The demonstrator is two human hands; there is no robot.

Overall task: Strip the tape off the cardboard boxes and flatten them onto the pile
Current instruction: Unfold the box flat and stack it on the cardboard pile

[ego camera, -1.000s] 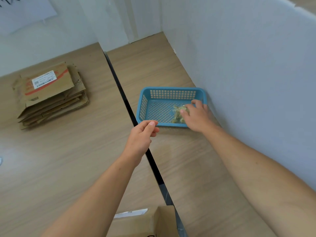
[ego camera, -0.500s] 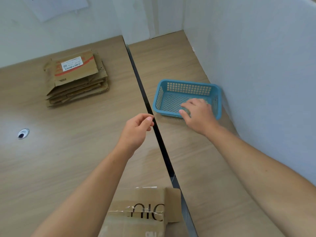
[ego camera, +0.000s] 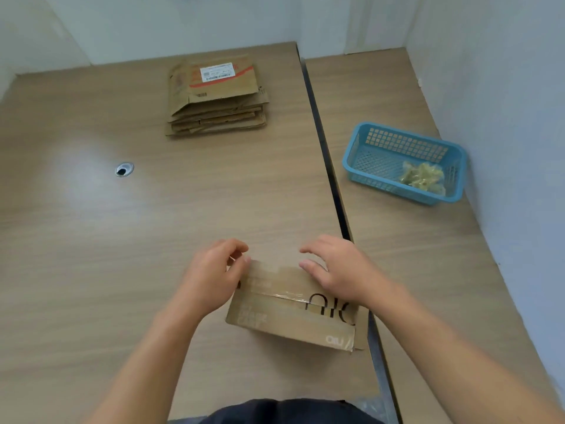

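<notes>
A closed brown cardboard box (ego camera: pixel 284 304) with dark lettering lies near the table's front edge. Clear tape (ego camera: pixel 286 296) runs along its top seam. My left hand (ego camera: pixel 214 276) grips the box's far left corner, fingers curled over the far edge and thumb on top. My right hand (ego camera: pixel 339 270) rests on the far right part of the lid with loosely spread fingers. The pile of flattened boxes (ego camera: pixel 214 99), a white label on its top sheet, lies at the back of the table.
A blue plastic basket (ego camera: pixel 367 154) stands to the right by the wall and holds crumpled tape (ego camera: pixel 423 177). A dark gap (ego camera: pixel 324 154) splits the two tabletops. A round cable hole (ego camera: pixel 123 169) sits at the left. White walls close the back and right.
My right hand left the wad of tape in the basket and came back. Both hands dropped onto the box near me. My view swung left and down.
</notes>
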